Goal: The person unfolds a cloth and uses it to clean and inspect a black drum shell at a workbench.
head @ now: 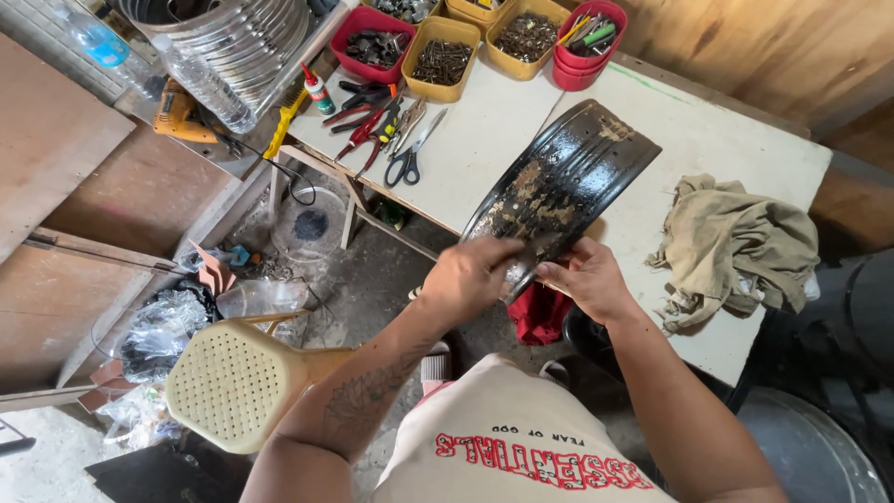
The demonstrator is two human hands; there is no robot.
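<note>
Left hand and right hand both grip the near end of a curved black metal panel, fingers closed around its edge. The panel is glossy, with rusty bare patches, and slopes up from the hands over the white bench. A crumpled beige rag lies on the bench just right of it. Scissors and red pliers lie well apart, to the left
</note>
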